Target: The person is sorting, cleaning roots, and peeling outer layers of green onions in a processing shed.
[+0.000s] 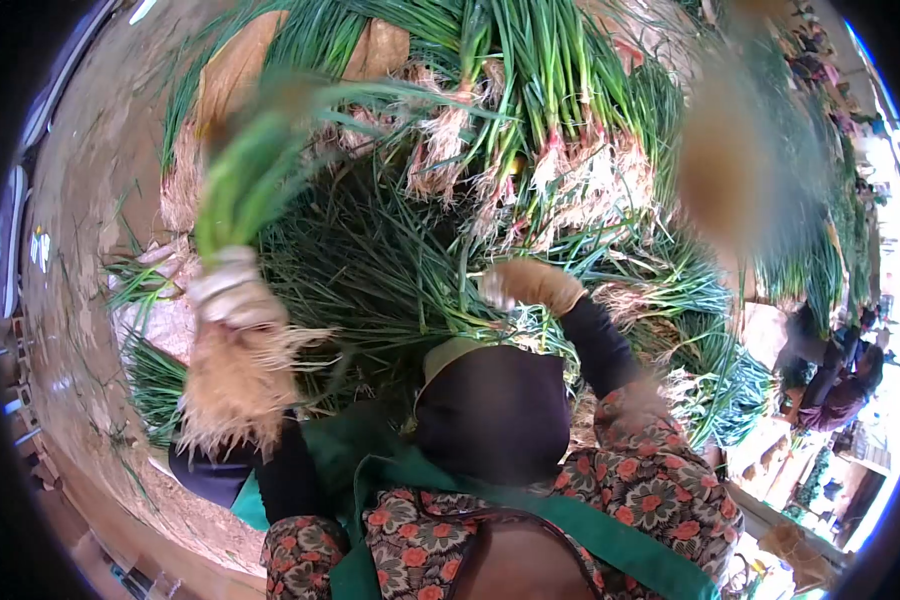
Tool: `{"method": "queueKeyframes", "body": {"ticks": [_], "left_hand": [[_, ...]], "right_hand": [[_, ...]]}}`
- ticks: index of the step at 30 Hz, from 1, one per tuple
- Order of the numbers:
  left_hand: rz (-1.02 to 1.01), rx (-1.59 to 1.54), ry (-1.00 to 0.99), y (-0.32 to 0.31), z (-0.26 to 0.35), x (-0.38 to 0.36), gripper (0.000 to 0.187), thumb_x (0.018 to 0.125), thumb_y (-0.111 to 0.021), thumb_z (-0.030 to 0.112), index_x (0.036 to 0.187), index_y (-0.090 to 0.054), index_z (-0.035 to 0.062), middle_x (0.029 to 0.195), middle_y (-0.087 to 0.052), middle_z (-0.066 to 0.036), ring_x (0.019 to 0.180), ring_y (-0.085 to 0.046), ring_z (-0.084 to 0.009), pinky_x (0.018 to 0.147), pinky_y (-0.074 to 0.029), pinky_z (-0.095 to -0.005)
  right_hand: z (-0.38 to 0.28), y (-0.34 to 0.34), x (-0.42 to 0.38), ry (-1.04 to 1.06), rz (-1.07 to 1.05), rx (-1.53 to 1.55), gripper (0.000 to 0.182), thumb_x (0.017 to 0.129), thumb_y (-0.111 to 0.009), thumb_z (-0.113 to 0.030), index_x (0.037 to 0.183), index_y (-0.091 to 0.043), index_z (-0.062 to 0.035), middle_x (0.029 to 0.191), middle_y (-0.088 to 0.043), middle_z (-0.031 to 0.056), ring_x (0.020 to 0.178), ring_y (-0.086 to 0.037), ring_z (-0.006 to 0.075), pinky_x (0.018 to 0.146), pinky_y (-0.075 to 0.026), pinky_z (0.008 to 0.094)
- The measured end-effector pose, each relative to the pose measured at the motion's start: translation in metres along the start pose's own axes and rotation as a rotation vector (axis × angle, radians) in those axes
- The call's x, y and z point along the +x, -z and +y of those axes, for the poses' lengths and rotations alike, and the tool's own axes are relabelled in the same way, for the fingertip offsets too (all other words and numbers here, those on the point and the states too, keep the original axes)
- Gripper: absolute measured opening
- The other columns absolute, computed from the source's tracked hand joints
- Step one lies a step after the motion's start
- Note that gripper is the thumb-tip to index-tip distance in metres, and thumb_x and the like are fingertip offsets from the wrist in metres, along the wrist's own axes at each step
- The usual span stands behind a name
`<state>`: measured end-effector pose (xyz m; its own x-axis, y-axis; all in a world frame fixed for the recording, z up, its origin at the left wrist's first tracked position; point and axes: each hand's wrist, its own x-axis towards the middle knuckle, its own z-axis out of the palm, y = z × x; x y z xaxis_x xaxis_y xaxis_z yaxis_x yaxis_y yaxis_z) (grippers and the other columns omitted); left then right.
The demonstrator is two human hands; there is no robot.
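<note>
My left hand, in a pale glove, is closed around a bunch of green onions. The green leaves rise above the fist, blurred at the top, and the stringy roots hang below it. My right hand, in a tan glove, is over the loose green leaves in front of me. Its fingers are smeared by motion, and I cannot tell what, if anything, is in them. Beyond my hands, green onions with white roots lie in a thick row, roots toward me.
More green onions lie to the right. A dark covered knee is close in front of me. The dusty floor stretches along the left. Another person sits at the far right. Blurred spots cover part of the upper right view.
</note>
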<state>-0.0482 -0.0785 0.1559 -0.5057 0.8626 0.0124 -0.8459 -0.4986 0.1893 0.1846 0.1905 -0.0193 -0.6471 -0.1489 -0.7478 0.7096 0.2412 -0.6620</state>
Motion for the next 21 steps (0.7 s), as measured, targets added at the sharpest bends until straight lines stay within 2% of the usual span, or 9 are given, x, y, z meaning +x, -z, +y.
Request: {"method": "queueKeyframes", "body": {"ticks": [2, 4, 6, 8, 9, 13, 16, 18, 21], "left_hand": [[-0.129, -0.095, -0.030, -0.005, 0.025, 0.005, 0.042, 0.086, -0.057, 0.014, 0.122, -0.039, -0.0004, 0.089, -0.056, -0.001, 0.073, -0.051, -0.0097, 0.073, -0.045, -0.0313], [-0.214, -0.166, -0.020, -0.003, 0.035, 0.017, 0.047, 0.087, -0.055, 0.014, 0.128, -0.035, -0.0008, 0.091, -0.055, 0.000, 0.073, -0.050, -0.0087, 0.072, -0.044, -0.0296], [-0.195, -0.191, -0.010, 0.006, 0.031, 0.028, 0.053, 0.089, -0.054, 0.014, 0.134, -0.031, -0.0013, 0.094, -0.054, 0.000, 0.073, -0.049, -0.0077, 0.071, -0.043, -0.0279], [-0.051, -0.161, -0.019, 0.011, 0.020, 0.039, 0.059, 0.091, -0.052, 0.018, 0.139, -0.024, -0.0002, 0.089, -0.053, 0.004, 0.073, -0.048, -0.0067, 0.072, -0.040, -0.0259], [-0.223, -0.221, 0.076, 0.037, 0.020, 0.053, 0.053, 0.092, -0.051, 0.020, 0.136, -0.029, -0.0003, 0.085, -0.053, 0.004, 0.073, -0.046, -0.0067, 0.071, -0.040, -0.0264], [0.182, -0.060, 0.156, 0.046, -0.013, 0.078, 0.027, 0.090, -0.054, 0.022, 0.107, -0.049, 0.0021, 0.074, -0.051, 0.001, 0.067, -0.048, -0.0100, 0.067, -0.043, -0.0272], [0.310, 0.222, 0.251, 0.080, -0.039, 0.103, 0.026, 0.083, -0.061, 0.019, 0.100, -0.053, 0.0009, 0.073, -0.055, -0.004, 0.065, -0.054, -0.0143, 0.064, -0.049, -0.0274], [0.400, 0.463, 0.213, 0.089, -0.062, 0.112, 0.029, 0.081, -0.063, 0.021, 0.098, -0.056, -0.0010, 0.074, -0.061, -0.009, 0.061, -0.060, -0.0187, 0.051, -0.049, -0.0298], [0.384, 0.493, 0.322, 0.116, -0.075, 0.116, 0.030, 0.081, -0.062, 0.025, 0.095, -0.056, -0.0005, 0.064, -0.059, -0.011, 0.055, -0.060, -0.0203, 0.048, -0.048, -0.0280]], "right_hand": [[0.012, 0.043, 0.029, 0.795, 0.867, -1.079, 0.027, 0.092, -0.051, -0.020, 0.113, -0.057, -0.0052, 0.098, -0.064, 0.0126, 0.089, -0.063, 0.0197, 0.077, -0.051, 0.0301], [-0.038, 0.086, 0.027, 0.520, 0.937, 0.104, 0.024, 0.092, -0.052, -0.019, 0.110, -0.058, -0.0045, 0.096, -0.065, 0.0095, 0.083, -0.062, 0.0156, 0.071, -0.051, 0.0252], [-0.103, 0.112, 0.000, 0.320, 1.136, -0.073, 0.022, 0.092, -0.052, -0.017, 0.107, -0.059, -0.0031, 0.095, -0.064, 0.0062, 0.074, -0.061, 0.0126, 0.064, -0.050, 0.0231], [-0.100, 0.152, 0.045, 0.576, 1.069, 0.376, 0.025, 0.089, -0.058, -0.023, 0.100, -0.062, -0.0019, 0.082, -0.065, 0.0068, 0.070, -0.059, 0.0138, 0.064, -0.048, 0.0290], [-0.089, 0.177, 0.079, 0.593, 1.190, 0.283, 0.025, 0.087, -0.059, -0.024, 0.097, -0.063, -0.0014, 0.080, -0.065, 0.0094, 0.067, -0.058, 0.0172, 0.064, -0.048, 0.0300], [-0.123, 0.190, 0.106, 0.013, 1.130, -0.237, 0.076, 0.079, -0.045, -0.067, 0.107, -0.061, 0.0020, 0.105, -0.060, 0.0251, 0.108, -0.053, 0.0375, 0.092, -0.040, 0.0430], [-0.137, 0.173, 0.101, -0.048, 1.149, -0.315, 0.066, 0.076, -0.061, -0.056, 0.105, -0.059, 0.0031, 0.101, -0.063, 0.0232, 0.099, -0.059, 0.0364, 0.084, -0.045, 0.0398], [-0.125, 0.164, 0.100, 0.145, 1.029, 0.059, 0.037, 0.086, -0.060, -0.030, 0.102, -0.059, 0.0034, 0.096, -0.066, 0.0169, 0.088, -0.063, 0.0282, 0.075, -0.050, 0.0354], [-0.097, 0.096, 0.082, 0.523, 0.914, -0.002, 0.041, 0.088, -0.056, -0.037, 0.103, -0.060, 0.0008, 0.092, -0.065, 0.0196, 0.086, -0.062, 0.0327, 0.078, -0.048, 0.0366]]}}
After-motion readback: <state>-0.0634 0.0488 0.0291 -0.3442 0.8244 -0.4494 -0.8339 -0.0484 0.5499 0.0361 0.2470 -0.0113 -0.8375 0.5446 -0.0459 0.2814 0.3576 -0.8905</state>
